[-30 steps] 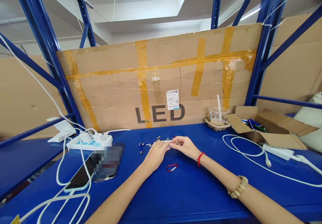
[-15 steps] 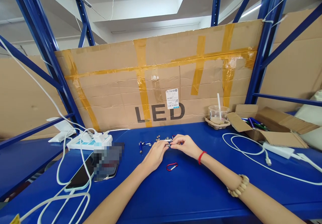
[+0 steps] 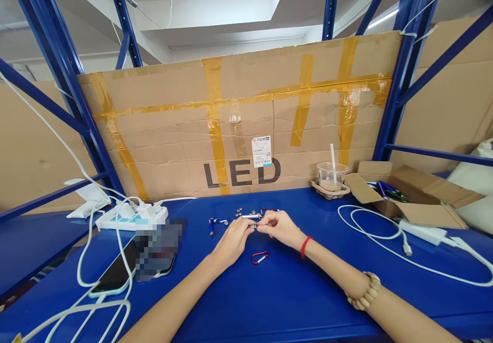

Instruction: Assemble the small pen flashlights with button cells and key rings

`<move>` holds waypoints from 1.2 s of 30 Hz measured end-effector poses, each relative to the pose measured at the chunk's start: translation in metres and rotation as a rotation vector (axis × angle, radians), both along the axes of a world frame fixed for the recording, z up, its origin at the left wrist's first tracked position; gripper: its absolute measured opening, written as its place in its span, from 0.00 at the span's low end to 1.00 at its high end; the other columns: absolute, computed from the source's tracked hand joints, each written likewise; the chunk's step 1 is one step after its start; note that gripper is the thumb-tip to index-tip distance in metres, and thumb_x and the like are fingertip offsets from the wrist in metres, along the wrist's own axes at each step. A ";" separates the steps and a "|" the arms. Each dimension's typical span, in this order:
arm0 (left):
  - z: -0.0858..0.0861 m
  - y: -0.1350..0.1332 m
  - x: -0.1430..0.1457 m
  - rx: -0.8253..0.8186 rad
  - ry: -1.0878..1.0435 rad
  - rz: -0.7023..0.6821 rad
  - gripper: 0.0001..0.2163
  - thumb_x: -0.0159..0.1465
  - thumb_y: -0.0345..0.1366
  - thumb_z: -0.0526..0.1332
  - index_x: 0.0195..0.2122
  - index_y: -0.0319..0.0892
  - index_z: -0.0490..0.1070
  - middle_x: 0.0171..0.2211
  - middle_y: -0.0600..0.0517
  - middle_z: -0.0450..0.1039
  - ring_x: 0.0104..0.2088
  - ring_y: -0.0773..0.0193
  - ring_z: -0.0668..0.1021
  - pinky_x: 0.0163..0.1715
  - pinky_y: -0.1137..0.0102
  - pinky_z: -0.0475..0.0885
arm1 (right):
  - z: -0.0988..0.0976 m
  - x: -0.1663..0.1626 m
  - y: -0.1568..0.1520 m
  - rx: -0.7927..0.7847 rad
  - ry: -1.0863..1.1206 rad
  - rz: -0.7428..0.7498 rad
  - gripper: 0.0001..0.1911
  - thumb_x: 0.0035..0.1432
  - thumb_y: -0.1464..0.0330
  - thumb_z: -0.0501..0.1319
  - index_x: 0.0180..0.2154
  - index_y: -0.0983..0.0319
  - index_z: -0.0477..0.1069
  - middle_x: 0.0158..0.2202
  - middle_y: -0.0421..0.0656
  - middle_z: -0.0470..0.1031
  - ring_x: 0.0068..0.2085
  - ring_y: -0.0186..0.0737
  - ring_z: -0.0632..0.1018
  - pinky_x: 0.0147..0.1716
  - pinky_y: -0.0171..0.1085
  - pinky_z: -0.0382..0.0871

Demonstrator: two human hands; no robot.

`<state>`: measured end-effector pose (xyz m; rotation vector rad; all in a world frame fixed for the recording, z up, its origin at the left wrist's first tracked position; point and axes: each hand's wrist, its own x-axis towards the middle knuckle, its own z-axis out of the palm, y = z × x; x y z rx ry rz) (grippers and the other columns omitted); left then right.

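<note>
A small silvery metal piece [image 3: 253,226] is pinched between the fingertips of my left hand [image 3: 230,243] and my right hand [image 3: 284,230]; its exact kind is too small to make out. Just behind the fingers lies a silver tube [image 3: 250,216], with several small round button cells [image 3: 238,211] near it. A short blue cylinder [image 3: 211,227] is to the left of my left hand, beside a small blue and silver part [image 3: 221,221]. Nearer to me, below the hands, a red carabiner [image 3: 259,257] rests on the blue table. Something red is partly hidden behind my right hand.
At left are a white power strip [image 3: 131,217] with plugs, looping white cables [image 3: 125,261] and a phone [image 3: 115,268]. A plastic cup [image 3: 329,176] stands at the back right, beside an open cardboard box [image 3: 427,212]. A white charger [image 3: 421,232] and cable lie in front.
My hands remain together at the same spot, with the right fingers shifted slightly around the small metal piece. The whole view has moved a little.
</note>
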<state>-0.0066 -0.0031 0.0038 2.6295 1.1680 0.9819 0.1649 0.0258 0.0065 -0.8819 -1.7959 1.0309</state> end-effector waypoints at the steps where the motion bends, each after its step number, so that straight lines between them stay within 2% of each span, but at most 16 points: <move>1: 0.000 0.000 0.000 0.005 0.001 0.000 0.07 0.64 0.31 0.46 0.37 0.42 0.63 0.36 0.51 0.68 0.38 0.64 0.69 0.39 0.69 0.64 | 0.000 0.000 0.000 -0.002 -0.003 0.000 0.15 0.38 0.58 0.64 0.21 0.64 0.71 0.21 0.37 0.65 0.17 0.26 0.65 0.16 0.30 0.58; 7: -0.001 0.001 0.000 0.007 0.006 0.005 0.07 0.64 0.31 0.47 0.38 0.42 0.63 0.35 0.51 0.68 0.37 0.63 0.70 0.37 0.69 0.64 | 0.000 -0.001 0.000 -0.028 -0.016 -0.019 0.15 0.38 0.58 0.64 0.20 0.65 0.70 0.16 0.37 0.64 0.17 0.26 0.63 0.15 0.29 0.57; 16: -0.001 0.004 0.000 0.039 0.016 0.026 0.08 0.64 0.31 0.47 0.37 0.42 0.64 0.37 0.51 0.69 0.37 0.63 0.70 0.38 0.68 0.64 | 0.003 -0.002 -0.003 -0.048 0.025 -0.053 0.17 0.36 0.57 0.65 0.19 0.65 0.70 0.18 0.39 0.67 0.18 0.27 0.64 0.15 0.30 0.57; 26: -0.003 0.005 0.000 0.126 0.089 0.061 0.08 0.64 0.33 0.47 0.39 0.42 0.64 0.36 0.51 0.71 0.36 0.62 0.71 0.35 0.67 0.64 | -0.001 -0.004 0.000 -0.152 0.017 -0.070 0.18 0.34 0.56 0.65 0.19 0.66 0.70 0.14 0.37 0.64 0.17 0.27 0.63 0.16 0.30 0.57; 36: 0.001 0.002 0.001 0.135 0.047 0.052 0.08 0.64 0.33 0.48 0.40 0.42 0.64 0.38 0.50 0.71 0.39 0.61 0.72 0.38 0.67 0.66 | 0.008 -0.003 -0.007 -0.222 0.031 -0.071 0.19 0.36 0.54 0.64 0.20 0.65 0.70 0.12 0.35 0.61 0.16 0.25 0.59 0.16 0.30 0.52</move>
